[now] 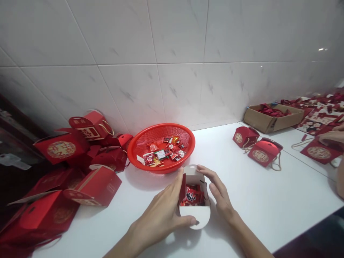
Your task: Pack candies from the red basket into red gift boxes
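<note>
An open small box [195, 216], white inside, stands on the white table, with red-wrapped candies [194, 195] in it. My left hand [163, 211] holds the box from the left, its thumb on the near rounded flap and its fingers along the left side. On the right, my right hand [219, 191] touches the far flap with a fingertip, its fingers apart and nothing in its palm. Just behind the box sits a red plastic basket [161, 130] with wrapped candies and snacks in it.
Several red boxes [94, 186] are piled at the left. Two closed red boxes [262, 152] with rope handles stand at the right, before a cardboard tray [276, 122] of red ribbons. Another person's hand [333, 138] holds a red box at the far right. A tiled wall runs behind.
</note>
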{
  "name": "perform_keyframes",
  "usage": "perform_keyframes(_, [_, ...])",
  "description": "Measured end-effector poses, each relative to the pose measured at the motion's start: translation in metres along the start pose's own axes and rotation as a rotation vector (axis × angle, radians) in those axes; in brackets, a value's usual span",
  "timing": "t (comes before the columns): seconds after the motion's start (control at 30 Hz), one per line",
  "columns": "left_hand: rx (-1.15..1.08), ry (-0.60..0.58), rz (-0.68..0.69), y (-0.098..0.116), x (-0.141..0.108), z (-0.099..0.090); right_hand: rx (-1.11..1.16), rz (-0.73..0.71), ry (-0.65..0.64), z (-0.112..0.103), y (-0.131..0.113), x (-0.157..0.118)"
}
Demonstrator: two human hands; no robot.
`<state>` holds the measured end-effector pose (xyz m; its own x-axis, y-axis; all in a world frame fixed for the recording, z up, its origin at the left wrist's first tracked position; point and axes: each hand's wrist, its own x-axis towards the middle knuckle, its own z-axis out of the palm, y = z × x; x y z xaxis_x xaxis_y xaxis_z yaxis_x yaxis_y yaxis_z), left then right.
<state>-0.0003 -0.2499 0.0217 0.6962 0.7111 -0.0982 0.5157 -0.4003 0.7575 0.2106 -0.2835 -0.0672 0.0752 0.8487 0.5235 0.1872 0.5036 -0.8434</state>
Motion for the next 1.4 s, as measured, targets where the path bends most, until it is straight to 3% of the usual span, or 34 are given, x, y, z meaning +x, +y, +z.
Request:
perform_keyframes(0.13, [-0.050, -0.005, 0.044, 0.006, 0.002, -0.002, 0.002, 0.064, 0.060, 0.004, 0.002, -0.003])
perform_keyframes(0.23, [-0.013, -0.005, 0.003, 0.007, 0.006, 0.000, -0.068, 0.046, 0.058, 0.007, 0.004, -0.004])
perform_keyframes(0.5, [0.121, -0.072, -0.039, -0.008, 0.010, -0.001, -0.236, 0.041, 0.111, 0.009, 0.005, -0.004])
perform_keyframes(0.7, [0.108, -0.097, -0.035, -0.008, 0.012, -0.007, -0.024, 0.209, -0.043, 0.008, 0.005, 0.010])
perform_keyframes(0.9, [0.063, -0.017, 0.012, -0.008, 0.012, -0.011, 0.052, 0.175, -0.173, 0.008, 0.007, 0.029])
perform_keyframes(1.27, [0.110, -0.017, 0.088, -0.013, 0.013, -0.017, 0.153, 0.193, -0.018, 0.016, 0.015, 0.020])
perform_keyframes(1.4, [0.161, 0.071, 0.089, -0.021, 0.016, -0.011, 0.179, 0.188, 0.043, 0.018, 0.017, 0.015])
